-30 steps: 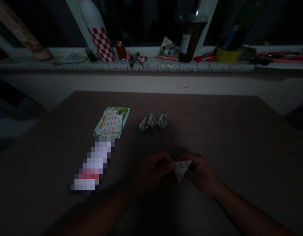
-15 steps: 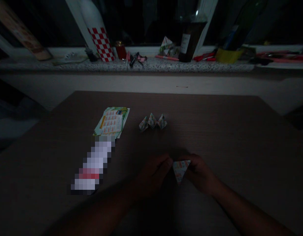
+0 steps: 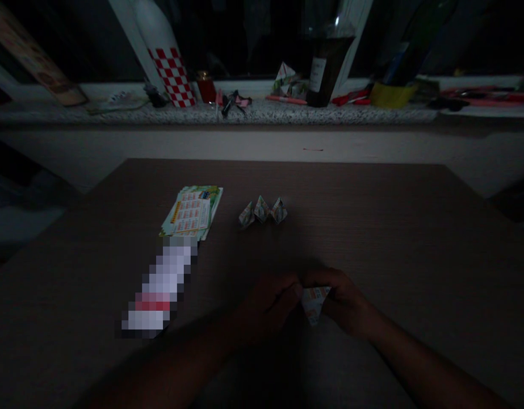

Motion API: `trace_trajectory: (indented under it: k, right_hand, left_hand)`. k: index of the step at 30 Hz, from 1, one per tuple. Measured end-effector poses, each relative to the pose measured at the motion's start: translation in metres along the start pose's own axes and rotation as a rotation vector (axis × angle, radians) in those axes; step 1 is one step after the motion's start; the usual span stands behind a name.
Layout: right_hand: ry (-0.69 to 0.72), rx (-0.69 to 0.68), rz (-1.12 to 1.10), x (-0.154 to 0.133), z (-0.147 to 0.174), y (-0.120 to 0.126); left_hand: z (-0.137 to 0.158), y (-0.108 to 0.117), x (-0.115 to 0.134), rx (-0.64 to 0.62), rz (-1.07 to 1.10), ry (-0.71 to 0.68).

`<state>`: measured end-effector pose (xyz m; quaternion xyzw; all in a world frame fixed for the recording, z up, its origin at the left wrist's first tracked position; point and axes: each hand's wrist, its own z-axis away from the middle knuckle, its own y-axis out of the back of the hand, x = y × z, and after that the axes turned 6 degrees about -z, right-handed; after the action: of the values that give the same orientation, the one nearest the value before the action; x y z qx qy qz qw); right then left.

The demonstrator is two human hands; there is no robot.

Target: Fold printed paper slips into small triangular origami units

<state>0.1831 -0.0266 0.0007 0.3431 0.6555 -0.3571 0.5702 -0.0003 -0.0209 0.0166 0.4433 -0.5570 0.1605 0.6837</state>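
Note:
Between my two hands is a small folded paper (image 3: 315,303), printed in orange and pale tones and shaped like a triangle pointing toward me. My left hand (image 3: 276,298) pinches its left corner between thumb and fingers. The upper right corner is gripped by my right hand (image 3: 340,292), whose fingers run behind the paper. Farther off on the table stand three small folded paper pieces (image 3: 262,210) with pointed tops, side by side. Left of them lies a stack of printed paper tickets (image 3: 188,213), green and white with orange number blocks.
A pixelated flat object (image 3: 159,289) lies on the brown wooden table (image 3: 393,227), left of my hands. On the speckled windowsill (image 3: 262,116) are a red-and-white checkered bottle (image 3: 174,76), a dark labelled container (image 3: 323,74), a yellow-based item (image 3: 392,95) and small clutter. The light is dim.
The folded paper has shifted slightly toward me and tilted, its lower tip now blunter. Both hands keep their hold on it. The view has moved a little.

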Motion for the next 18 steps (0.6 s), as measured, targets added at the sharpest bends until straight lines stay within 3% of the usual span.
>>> trace_trajectory:
  k: [10, 18]
  right_hand:
    - [-0.015, -0.005, -0.023, 0.0044, -0.0002, 0.0021]
    - [-0.039, 0.019, -0.090, -0.0002, 0.0005, 0.0002]
  left_hand:
    - [-0.0015, -0.0021, -0.0060, 0.017, 0.064, 0.054]
    - [-0.0006, -0.0007, 0.0017, 0.012, -0.028, -0.021]
